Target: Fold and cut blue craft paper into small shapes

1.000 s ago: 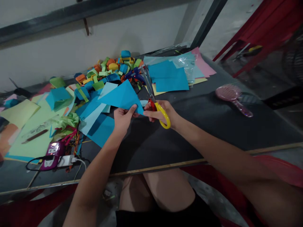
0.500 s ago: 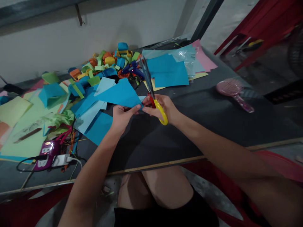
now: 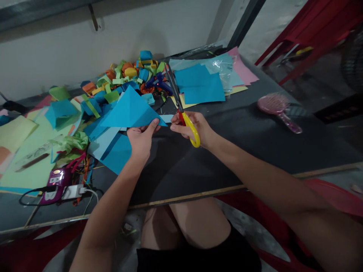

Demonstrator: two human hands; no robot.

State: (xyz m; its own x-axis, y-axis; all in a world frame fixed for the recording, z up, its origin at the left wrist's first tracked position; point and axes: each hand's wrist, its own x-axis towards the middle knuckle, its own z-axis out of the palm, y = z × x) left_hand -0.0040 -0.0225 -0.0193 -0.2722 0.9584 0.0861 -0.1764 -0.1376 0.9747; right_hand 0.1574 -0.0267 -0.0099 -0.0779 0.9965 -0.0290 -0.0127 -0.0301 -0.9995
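Observation:
My left hand pinches the lower right edge of a blue sheet of paper, folded into a triangle with a crease down its middle. In my right hand are scissors with yellow and red handles, their blades pointing up and away. The right fingertips are just off the triangle's right corner, apart from it. Behind that corner a pale blue strip of paper shows in part. Blue and pale blue sheets lie on the table under and left of the left hand.
A heap of folded paper pieces sits against the wall beside a blue glue gun. More blue paper lies at the back right, and a pink hairbrush rests at right. A purple power socket with cables stands at left.
The blue paper has opened from a narrower fold into a wider, creased triangle. My right fingers have come off its corner, and my left hand has shifted slightly left.

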